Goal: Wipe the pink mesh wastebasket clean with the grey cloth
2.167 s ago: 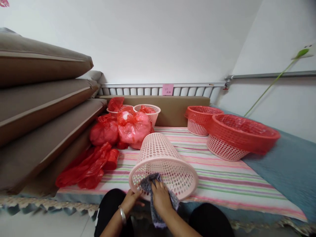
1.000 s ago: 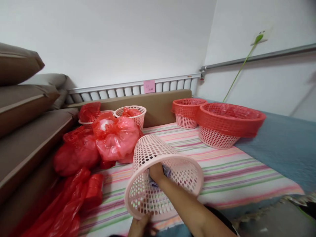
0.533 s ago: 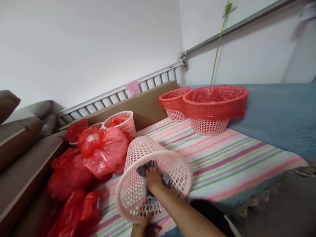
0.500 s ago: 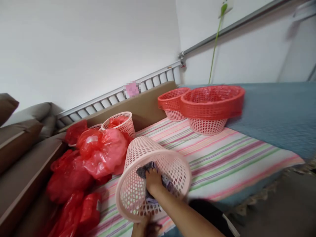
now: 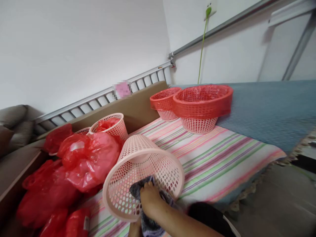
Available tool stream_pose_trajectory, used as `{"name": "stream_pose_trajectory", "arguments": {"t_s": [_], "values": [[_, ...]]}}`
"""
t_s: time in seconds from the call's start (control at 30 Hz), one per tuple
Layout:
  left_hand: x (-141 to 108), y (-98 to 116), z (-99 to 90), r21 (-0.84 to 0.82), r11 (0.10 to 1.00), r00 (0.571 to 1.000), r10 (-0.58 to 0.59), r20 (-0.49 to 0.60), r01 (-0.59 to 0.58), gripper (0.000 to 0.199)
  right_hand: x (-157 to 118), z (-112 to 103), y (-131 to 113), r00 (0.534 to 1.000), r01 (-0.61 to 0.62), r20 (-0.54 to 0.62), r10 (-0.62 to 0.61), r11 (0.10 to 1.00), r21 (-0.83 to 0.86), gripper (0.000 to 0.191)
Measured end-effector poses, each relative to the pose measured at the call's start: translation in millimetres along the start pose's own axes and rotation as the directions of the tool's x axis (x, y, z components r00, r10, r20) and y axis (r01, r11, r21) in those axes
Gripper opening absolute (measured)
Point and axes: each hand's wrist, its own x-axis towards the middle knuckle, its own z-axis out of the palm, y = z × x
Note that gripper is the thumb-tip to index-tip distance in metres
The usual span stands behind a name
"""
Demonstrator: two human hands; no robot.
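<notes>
A pink perforated plastic basket (image 5: 138, 154) lies tipped on its side on the striped cloth (image 5: 209, 158), its mouth turned toward me. My right hand (image 5: 149, 197) is closed on a dark grey and purple cloth (image 5: 148, 227) at the basket's mouth, against the lower inside. Below the rim, only the lower part of my left hand (image 5: 135, 227) shows; its fingers are hidden behind the basket and the cloth.
Red plastic bags (image 5: 96, 158) are heaped at left beside an upright pink basket (image 5: 118, 126). Two baskets with red plastic over their rims, a larger (image 5: 201, 123) and a smaller (image 5: 166, 113), stand behind. Grey cushions (image 5: 14, 131) are at far left.
The view has shifted right, so things sit further left. My right hand and the grey cloth have come lower toward the basket's rim, and the cloth now hangs over it.
</notes>
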Motion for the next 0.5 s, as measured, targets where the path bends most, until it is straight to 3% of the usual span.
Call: {"name": "stream_pose_trajectory", "arguments": {"t_s": [0.07,0.2,0.37,0.5], "values": [[-6,-13,2.6,-0.102,0.994,0.999,0.041,0.025,-0.038,0.068,14,1,3,0.999,-0.029,-0.043,0.029,1.000,-0.008,0.031],[-13,-27,8.7,-0.199,0.980,1.000,0.012,0.016,-0.008,0.053,57,4,12,0.989,-0.063,-0.137,0.060,0.998,-0.020,0.033],[-18,-23,13.8,-0.236,0.972,0.999,0.024,0.034,-0.015,0.054,107,7,27,0.980,-0.035,-0.196,0.030,0.999,-0.023,0.031],[-26,-18,17.9,-0.274,0.958,0.994,0.098,0.045,-0.082,0.060,113,9,32,0.981,-0.021,-0.192,0.015,0.999,-0.029,0.034]]}}
